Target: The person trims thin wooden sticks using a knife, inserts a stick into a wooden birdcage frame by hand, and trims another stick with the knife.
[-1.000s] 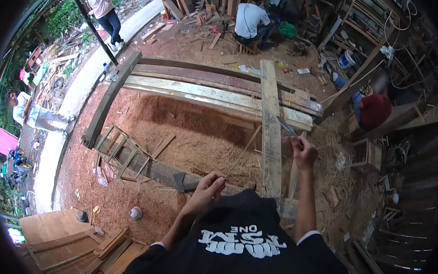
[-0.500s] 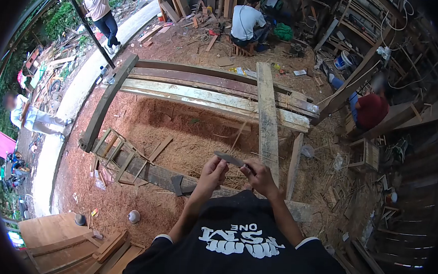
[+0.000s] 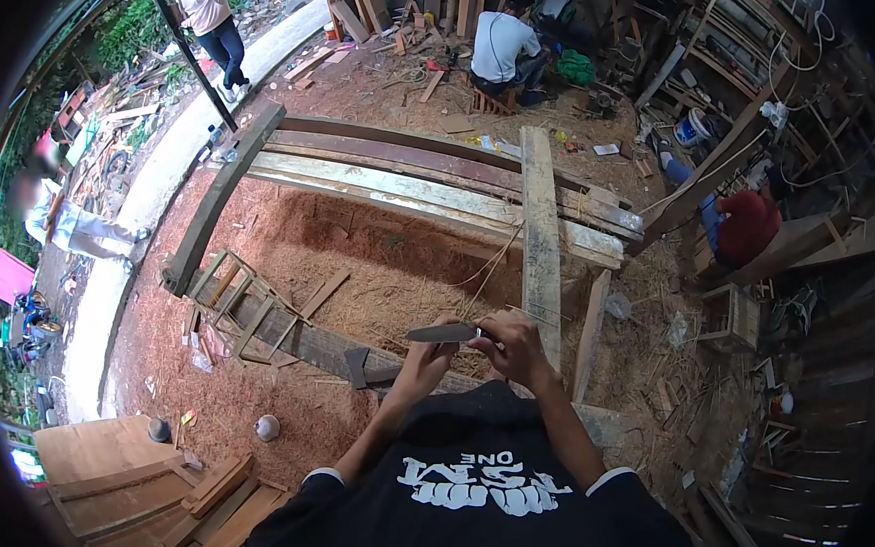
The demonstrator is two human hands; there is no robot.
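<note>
In the head view my right hand (image 3: pixel 513 346) is closed around the handle of a knife (image 3: pixel 439 333). Its broad dark blade points left and lies over the fingers of my left hand (image 3: pixel 424 365). Those fingers are curled below the blade, and what they hold, if anything, is hidden. Beyond the blade, thin pale strips (image 3: pixel 499 254) slant up toward a plank; whether a hand touches them I cannot tell.
A wooden frame of long beams (image 3: pixel 393 186) stands ahead, crossed by an upright-looking plank (image 3: pixel 540 240). A small slatted wooden piece (image 3: pixel 241 297) rests at left on a beam. Shavings cover the floor. Seated people (image 3: pixel 501 47) work at the back and right.
The knife blade has shifted left and turned so its flat side shows more. My right hand has moved slightly left with it. My left hand sits slightly lower, under the blade.
</note>
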